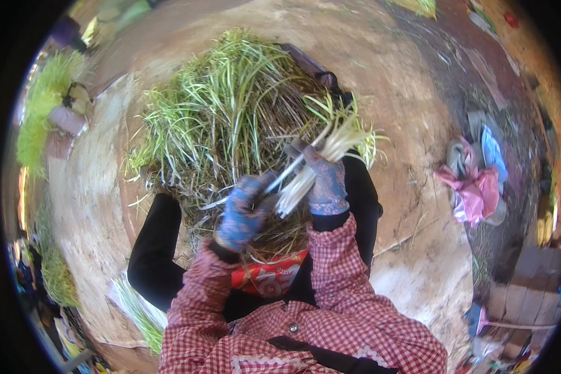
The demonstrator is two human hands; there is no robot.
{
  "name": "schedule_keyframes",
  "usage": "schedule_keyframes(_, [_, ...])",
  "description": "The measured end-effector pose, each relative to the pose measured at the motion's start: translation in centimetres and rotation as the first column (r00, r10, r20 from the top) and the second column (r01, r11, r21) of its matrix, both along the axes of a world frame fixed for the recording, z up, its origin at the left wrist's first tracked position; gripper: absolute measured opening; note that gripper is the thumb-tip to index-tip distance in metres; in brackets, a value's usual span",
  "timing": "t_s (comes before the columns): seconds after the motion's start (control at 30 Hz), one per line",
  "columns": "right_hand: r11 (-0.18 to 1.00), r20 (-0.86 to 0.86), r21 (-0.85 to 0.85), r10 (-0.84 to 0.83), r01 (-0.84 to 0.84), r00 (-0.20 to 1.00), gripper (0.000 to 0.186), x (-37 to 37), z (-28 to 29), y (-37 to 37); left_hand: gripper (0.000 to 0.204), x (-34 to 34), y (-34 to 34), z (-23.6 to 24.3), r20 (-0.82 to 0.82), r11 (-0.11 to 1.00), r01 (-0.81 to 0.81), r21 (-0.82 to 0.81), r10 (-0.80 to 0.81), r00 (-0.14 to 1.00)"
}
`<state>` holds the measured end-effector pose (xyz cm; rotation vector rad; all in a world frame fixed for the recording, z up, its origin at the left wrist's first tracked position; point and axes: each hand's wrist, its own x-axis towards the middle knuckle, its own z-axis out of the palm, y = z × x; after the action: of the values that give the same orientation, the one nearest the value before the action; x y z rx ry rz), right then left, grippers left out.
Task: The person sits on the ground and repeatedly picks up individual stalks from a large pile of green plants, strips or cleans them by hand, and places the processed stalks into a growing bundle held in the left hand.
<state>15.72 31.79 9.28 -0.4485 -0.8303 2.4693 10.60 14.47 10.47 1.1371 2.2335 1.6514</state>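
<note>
While a bunch of pale-stemmed greens (137,310) is lying at the near left, beside the person's bent left leg (153,242), a broad heap of green shoots (230,106) is spreading across the far middle of the brown mat (411,168). Over the heap's near side, the gloved left hand (243,215) is curling its fingers by the lower end of a thin stalk (285,177); from where I'm standing, I cannot tell whether it is pinching it. To its right and slightly farther off, a bundle of white stems (343,138) is slanting from near left to far right, leafy tops pointing away. The gloved right hand (327,182) is gripping it with closed fingers, so is the nearer hand. Just beside it, the right leg (363,206) is bounding the right side; farther right, the mat is stretching toward a pile of pink cloth (475,198).
</note>
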Motion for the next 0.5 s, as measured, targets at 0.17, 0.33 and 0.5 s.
schedule_keyframes(0.17, [0.993, 0.065, 0.042, -0.110, 0.108, 0.992, 0.033, -0.8, -0.2, 0.0, 0.026, 1.8, 3.0, -0.5, 0.093, 0.894, -0.273, 0.354, 0.257, 0.962])
schedule_keyframes(0.33, [0.998, -0.167, -0.027, -0.061, 0.057, 0.984, 0.053, -0.7, -1.4, 0.3, 0.026, 2.0, 5.8, 0.0, 0.135, 0.944, -0.207, 0.258, 0.177, 0.975])
schedule_keyframes(0.5, [0.986, -0.093, -0.029, -0.169, 0.167, 0.981, 0.049, 1.9, -0.3, 2.8, 0.030, 0.7, 4.0, -1.7, 0.265, 0.927, 0.086, 0.365, -0.192, 0.945])
